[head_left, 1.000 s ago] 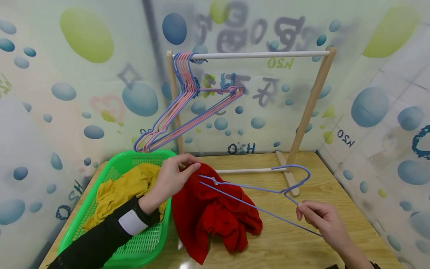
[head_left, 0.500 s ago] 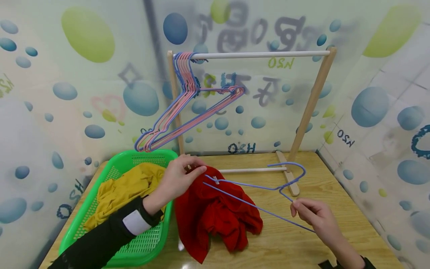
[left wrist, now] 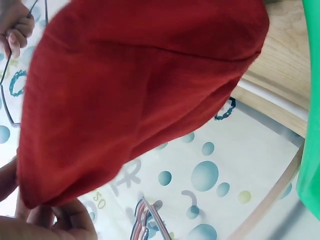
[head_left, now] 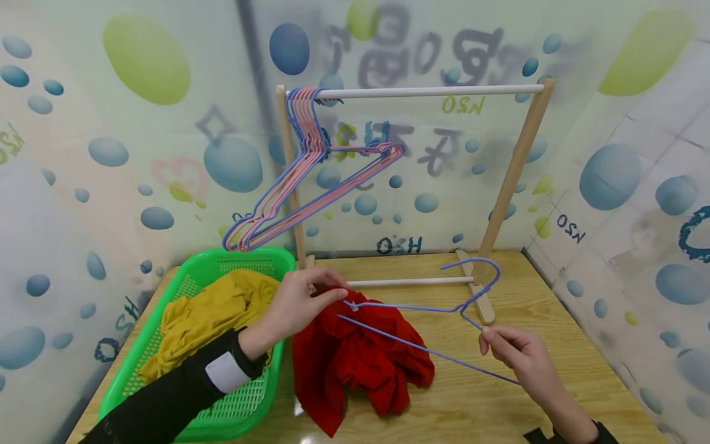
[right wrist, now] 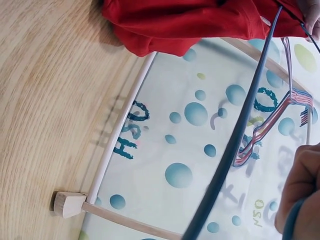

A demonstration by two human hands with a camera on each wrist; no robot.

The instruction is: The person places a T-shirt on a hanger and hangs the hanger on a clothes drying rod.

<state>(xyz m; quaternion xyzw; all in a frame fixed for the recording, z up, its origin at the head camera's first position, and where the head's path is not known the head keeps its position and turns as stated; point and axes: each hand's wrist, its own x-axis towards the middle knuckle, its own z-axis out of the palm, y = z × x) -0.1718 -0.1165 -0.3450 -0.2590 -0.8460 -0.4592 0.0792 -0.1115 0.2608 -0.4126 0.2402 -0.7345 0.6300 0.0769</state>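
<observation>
My left hand (head_left: 294,308) pinches the upper edge of a red garment (head_left: 360,364) between thumb and fingers. The garment lies bunched on the table below, with a small white tag near that edge. In the left wrist view its cloth (left wrist: 125,90) spreads broadly in front of the fingers (left wrist: 75,217). My right hand (head_left: 516,354) pinches a blue wire hanger by the shoulder near its hook. The hanger (right wrist: 235,137) points left, and its far end is hidden in the garment beside my left hand. Its hook stands up, pointing away from me.
A green basket (head_left: 272,385) with a yellow garment (head_left: 216,314) stands at the left. Behind, several pink and blue hangers (head_left: 307,117) hang at the left end of the rack's white top bar (head_left: 432,92). A white lower bar (head_left: 410,282) crosses low between the rack's wooden feet.
My left hand has come down and slightly right, lowering the garment's edge. My right hand has shifted a little left with the hanger, whose hook now stands more upright.
</observation>
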